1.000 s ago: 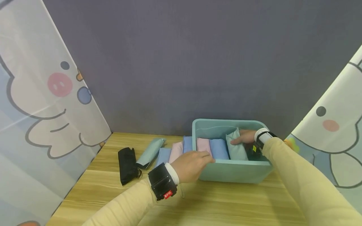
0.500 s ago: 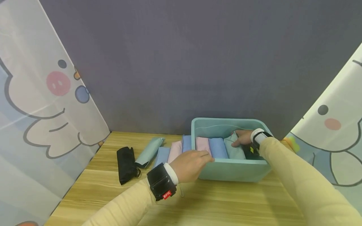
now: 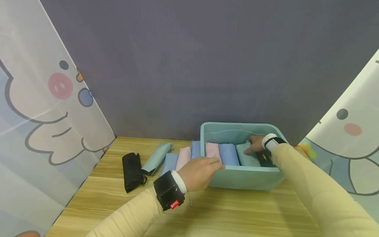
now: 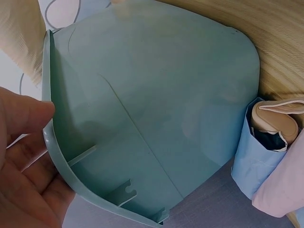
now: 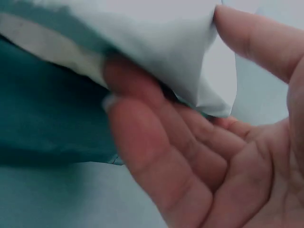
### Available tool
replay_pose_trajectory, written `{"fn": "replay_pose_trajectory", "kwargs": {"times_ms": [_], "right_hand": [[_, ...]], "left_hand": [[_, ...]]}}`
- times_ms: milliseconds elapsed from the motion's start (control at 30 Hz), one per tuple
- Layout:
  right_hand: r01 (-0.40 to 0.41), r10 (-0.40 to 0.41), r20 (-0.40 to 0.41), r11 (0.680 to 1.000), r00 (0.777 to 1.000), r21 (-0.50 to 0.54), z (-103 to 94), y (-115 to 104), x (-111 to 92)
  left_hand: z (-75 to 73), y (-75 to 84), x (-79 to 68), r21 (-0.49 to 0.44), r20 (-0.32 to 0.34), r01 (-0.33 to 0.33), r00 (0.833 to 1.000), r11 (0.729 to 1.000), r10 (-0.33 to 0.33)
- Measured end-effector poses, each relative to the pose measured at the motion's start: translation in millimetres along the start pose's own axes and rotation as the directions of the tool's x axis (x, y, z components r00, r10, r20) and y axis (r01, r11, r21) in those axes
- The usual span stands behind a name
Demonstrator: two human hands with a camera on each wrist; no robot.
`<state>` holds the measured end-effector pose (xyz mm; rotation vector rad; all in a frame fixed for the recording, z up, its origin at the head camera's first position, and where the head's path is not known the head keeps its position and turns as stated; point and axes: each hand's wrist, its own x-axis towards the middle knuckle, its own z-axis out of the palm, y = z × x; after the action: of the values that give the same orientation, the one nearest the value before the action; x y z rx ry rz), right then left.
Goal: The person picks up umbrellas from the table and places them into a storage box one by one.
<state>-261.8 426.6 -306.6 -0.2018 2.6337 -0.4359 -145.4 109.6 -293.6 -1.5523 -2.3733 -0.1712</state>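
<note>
My left hand (image 3: 201, 173) grips the near-left rim of a teal plastic bin (image 3: 245, 179). In the left wrist view the thumb and fingers lie on either side of that rim. Inside the bin, my right hand (image 3: 255, 144) holds a pale green folded umbrella (image 3: 248, 157) in its sleeve. The right wrist view has the thumb at the green cloth's corner and the fingers under its edge. Left of it in the bin lie a blue sleeved umbrella (image 3: 229, 154) and a pink one (image 3: 212, 151). A dark item, partly hidden by the right wrist, lies on the other side.
Left of the bin, on the wooden table (image 3: 97, 194), are more sleeved umbrellas: blue (image 3: 195, 149), pink (image 3: 184, 157), light blue (image 3: 169, 163), green (image 3: 157, 158) and black (image 3: 132, 171). A beige handle (image 4: 275, 121) shows in one blue sleeve. A grey wall (image 3: 189, 65) stands behind.
The green umbrella in my right hand has gone lower into the bin and now lies beside the blue one. My left hand stays on the rim.
</note>
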Motion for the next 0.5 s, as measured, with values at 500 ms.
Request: {"fn": "replay_pose_trajectory", "kwargs": {"times_ms": [500], "right_hand": [[-0.023,-0.007,0.173,0.984,0.985,0.174,6.8,-7.7,-6.6]], "left_hand": [[0.9,-0.7,-0.3,-0.007,-0.018,-0.009,1.0,1.0,0.009]]}}
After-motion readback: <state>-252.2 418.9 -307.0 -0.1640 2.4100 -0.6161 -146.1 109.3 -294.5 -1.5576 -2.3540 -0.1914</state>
